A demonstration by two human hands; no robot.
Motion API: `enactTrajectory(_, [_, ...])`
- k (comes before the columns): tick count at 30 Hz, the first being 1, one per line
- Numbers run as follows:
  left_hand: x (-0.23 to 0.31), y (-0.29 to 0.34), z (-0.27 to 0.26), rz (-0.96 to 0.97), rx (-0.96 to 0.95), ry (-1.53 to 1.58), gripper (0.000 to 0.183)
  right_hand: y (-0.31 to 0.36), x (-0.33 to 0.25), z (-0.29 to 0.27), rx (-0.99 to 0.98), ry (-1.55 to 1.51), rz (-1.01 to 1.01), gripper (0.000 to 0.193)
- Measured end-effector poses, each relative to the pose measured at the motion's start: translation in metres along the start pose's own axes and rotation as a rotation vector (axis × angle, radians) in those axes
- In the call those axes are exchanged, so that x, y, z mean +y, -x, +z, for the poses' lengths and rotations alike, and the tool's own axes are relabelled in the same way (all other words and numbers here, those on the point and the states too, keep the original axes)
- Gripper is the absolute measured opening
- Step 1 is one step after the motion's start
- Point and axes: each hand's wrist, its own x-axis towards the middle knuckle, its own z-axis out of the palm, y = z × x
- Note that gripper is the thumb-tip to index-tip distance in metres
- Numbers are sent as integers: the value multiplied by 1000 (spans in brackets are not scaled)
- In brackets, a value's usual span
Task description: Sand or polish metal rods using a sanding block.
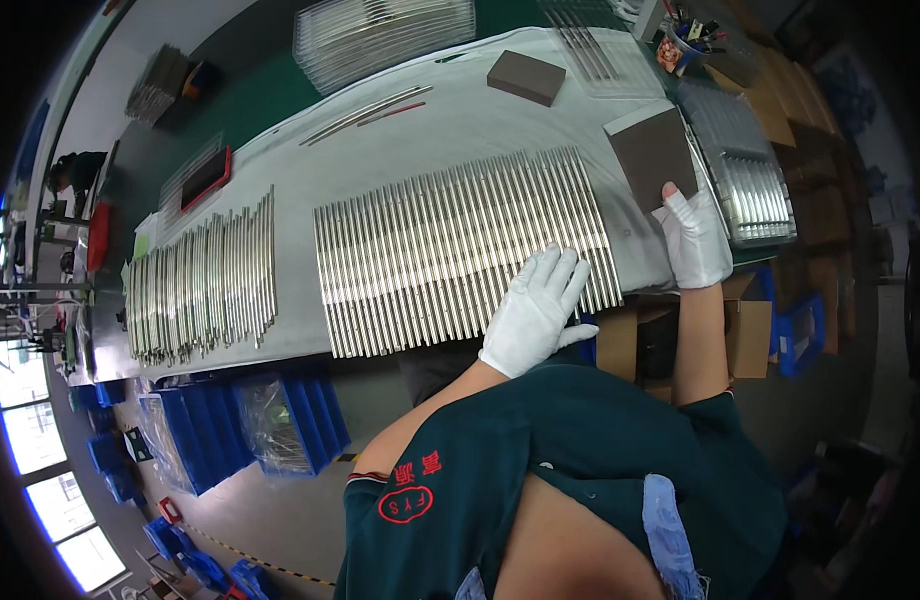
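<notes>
My left hand (pixel 537 305), in a white glove, lies flat with its fingers stretched over the right end of a wide row of shiny metal rods (pixel 420 260). The rods lie side by side on the cloth-covered table. My right hand (pixel 698 245), also gloved but with a bare thumb tip, grips the near edge of a dark grey-brown rectangular sheet (pixel 652 155). Its thumb is on top, and the other fingers are mostly hidden. To the right of that hand stands a stack of clear plastic trays (pixel 740 170).
A second group of rods (pixel 205 280) lies at the left. Farther back are loose thin rods (pixel 365 113), a dark rectangular block (pixel 526 77) and more stacked clear trays (pixel 385 40). A cup of tools (pixel 683 48) stands far right. Blue crates (pixel 215 430) sit below the table's front edge.
</notes>
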Motion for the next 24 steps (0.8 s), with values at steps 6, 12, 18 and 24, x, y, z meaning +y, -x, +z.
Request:
enactTrajectory(6, [1,-2,5,-22,29,-60,73,-2,50,5,-139,-972,523,39])
enactTrajectory(12, [0,-1,4,-21,28,-18,69,4,47,19,-36,-782,523,37])
enactTrajectory(18, [0,5,1,20,51,13,61,-2,39,27,-84,-665,491,37])
enactTrajectory(24, [-2,32,-21,52,80,211,35,-53,28,53,-404,-458,369,48])
